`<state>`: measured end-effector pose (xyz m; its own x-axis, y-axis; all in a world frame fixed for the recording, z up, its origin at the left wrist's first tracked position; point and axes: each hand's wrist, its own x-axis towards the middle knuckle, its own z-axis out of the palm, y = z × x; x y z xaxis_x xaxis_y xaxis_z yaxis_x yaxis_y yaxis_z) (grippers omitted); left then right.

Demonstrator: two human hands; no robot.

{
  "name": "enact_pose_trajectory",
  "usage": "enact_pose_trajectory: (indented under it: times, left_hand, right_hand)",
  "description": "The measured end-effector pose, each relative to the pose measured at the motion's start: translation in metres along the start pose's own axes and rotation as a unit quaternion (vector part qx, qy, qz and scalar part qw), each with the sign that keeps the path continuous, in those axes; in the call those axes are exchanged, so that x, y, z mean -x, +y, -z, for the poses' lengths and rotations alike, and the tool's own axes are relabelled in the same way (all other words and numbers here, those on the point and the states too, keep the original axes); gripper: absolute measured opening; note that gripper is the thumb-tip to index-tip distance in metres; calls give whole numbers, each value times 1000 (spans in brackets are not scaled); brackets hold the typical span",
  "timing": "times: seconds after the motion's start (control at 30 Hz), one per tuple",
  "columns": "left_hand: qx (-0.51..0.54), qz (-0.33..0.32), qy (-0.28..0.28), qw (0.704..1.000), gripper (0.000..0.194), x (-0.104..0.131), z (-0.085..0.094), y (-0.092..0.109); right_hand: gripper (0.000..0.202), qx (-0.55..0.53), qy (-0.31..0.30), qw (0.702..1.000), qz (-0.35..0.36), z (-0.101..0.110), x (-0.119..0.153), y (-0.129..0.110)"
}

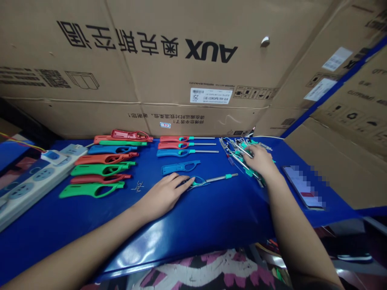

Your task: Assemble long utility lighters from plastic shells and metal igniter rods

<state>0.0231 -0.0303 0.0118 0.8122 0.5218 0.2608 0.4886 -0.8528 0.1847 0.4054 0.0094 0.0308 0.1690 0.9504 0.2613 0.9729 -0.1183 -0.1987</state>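
Note:
My left hand [165, 195] lies over the handle of a blue lighter half, its fingers closed on it; a metal tube [217, 178] with a teal piece sticks out to the right. Just behind it rests an empty blue handle shell [180, 167]. My right hand [260, 161] reaches into a pile of metal tubes, wires and teal parts [242, 159], with its fingertips around a metal tube. Two red lighters [173, 146] and a blue lighter [172, 153] lie side by side at the back.
Red, green and blue handle shells [98, 169] are lined up on the left, beside a white power strip [27, 185]. Small screws [138, 186] lie near my left forearm. A phone [303, 187] rests on the right. Cardboard [169, 80] stands behind the blue tabletop [220, 217].

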Motion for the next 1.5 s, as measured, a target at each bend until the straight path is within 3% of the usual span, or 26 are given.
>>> enact_pose_trajectory:
  times: [0.2,0.47,0.77,0.87,0.97,1.03,1.13,1.3,1.5]
  left_hand:
    - [39,24,65,997,44,2,-2,-2]
    - [-9,15,48,999,42,0,2,1]
    - [-7,18,55,998,40,-1,-1,1]
    - [-27,3,45,999,38,-2,-1,2]
    - [-38,-11,17,999,40,-2,-1,2]
    - [-39,-14,3,999,42,-3,-2,2]
    - [-35,-10,-1,999,44,-3,-3,2]
    - [-20,-8,-1,1000,43,-3,-3,0]
    - [2,-10,-10,1000,49,-2,-2,-3]
  right_hand:
    - [33,-19,57,998,4,0,1,-2]
    - [33,-63,95,993,-17,10,-4,3]
    - [30,-97,157,983,-15,7,-6,12]
    - [26,-120,170,978,18,12,-5,7]
    - [18,-159,115,968,156,19,3,-12]
    - [15,-198,16,943,266,21,10,-31]
    - [16,-233,-113,901,347,17,23,-58]
    - [14,-203,-201,885,369,3,34,-74]
    - [7,-211,-208,883,365,-1,36,-77]
